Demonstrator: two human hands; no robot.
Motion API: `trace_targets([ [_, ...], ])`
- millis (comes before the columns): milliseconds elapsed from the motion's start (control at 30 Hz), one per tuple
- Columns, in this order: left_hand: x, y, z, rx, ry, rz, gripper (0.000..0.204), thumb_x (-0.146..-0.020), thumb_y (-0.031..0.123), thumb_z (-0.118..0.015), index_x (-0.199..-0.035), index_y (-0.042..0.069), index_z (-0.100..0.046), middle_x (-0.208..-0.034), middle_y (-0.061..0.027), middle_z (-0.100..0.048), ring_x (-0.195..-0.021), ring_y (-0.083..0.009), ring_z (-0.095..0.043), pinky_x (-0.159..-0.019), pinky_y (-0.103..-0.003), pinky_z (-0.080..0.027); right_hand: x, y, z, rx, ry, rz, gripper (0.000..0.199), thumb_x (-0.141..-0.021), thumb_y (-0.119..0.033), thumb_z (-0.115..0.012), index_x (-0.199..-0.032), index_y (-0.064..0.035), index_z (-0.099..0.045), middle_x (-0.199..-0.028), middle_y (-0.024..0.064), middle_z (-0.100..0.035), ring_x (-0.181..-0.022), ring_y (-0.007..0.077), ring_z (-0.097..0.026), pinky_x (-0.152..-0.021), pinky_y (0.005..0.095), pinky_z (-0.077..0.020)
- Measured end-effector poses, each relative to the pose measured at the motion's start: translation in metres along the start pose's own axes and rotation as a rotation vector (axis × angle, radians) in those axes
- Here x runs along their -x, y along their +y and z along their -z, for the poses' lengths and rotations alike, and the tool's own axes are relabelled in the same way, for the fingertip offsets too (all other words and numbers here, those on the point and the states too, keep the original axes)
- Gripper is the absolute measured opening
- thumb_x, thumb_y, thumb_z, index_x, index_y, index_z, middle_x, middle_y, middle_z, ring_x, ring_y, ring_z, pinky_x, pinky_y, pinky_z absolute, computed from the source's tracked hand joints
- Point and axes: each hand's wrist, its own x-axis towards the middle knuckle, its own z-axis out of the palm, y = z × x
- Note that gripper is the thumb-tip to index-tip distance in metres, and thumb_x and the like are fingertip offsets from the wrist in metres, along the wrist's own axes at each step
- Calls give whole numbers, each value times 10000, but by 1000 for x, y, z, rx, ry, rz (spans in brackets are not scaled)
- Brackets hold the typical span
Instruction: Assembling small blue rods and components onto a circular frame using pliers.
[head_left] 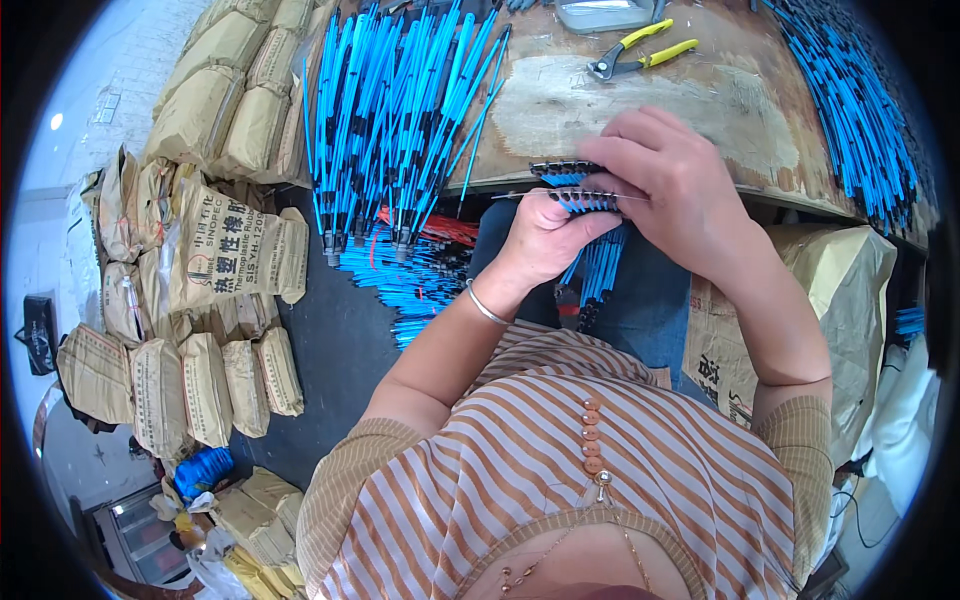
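My left hand (545, 235) is closed around a bundle of thin blue rods with black ends (600, 265), held over my lap just off the table's front edge. The black tips face up between my hands, and the rods hang down behind my fingers. My right hand (672, 185) is bent over the same tips, its fingers curled and slightly blurred. Across the tips runs a thin pale wire or strand (520, 195), reaching toward the right fingers. Whether those fingers pinch the strand or the rods cannot be made out.
Yellow-handled end cutters (640, 60) lie on the worn wooden table (560, 110), near a grey tray (610, 14). Blue rods are heaped at the table's left (400, 110) and right (850, 110). More bundles (400, 275) lie below the edge. Brown paper sacks (190, 120) stack at left.
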Motion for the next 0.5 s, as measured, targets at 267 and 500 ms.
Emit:
trace_targets([
  [267, -7, 16, -4, -86, -77, -2, 239, -770, -21, -656, -1000, 34, -695, -910, -20, -707, -744, -75, -616, -679, -195, -477, 3, -7, 16, 92, -148, -103, 242, -708, 54, -637, -943, -5, -637, -805, 50, -529, -673, 169, -491, -601, 264, -400],
  [500, -7, 11, 2, -72, -158, 21, 230, -764, -17, -660, -983, 41, -703, -894, -19, -711, -731, -75, -622, -675, -197, -479, 11, 0, 5, -210, 3, -191, 202, -708, 45, -644, -902, -13, -648, -783, 38, -524, -625, 161, -475, -551, 250, -383],
])
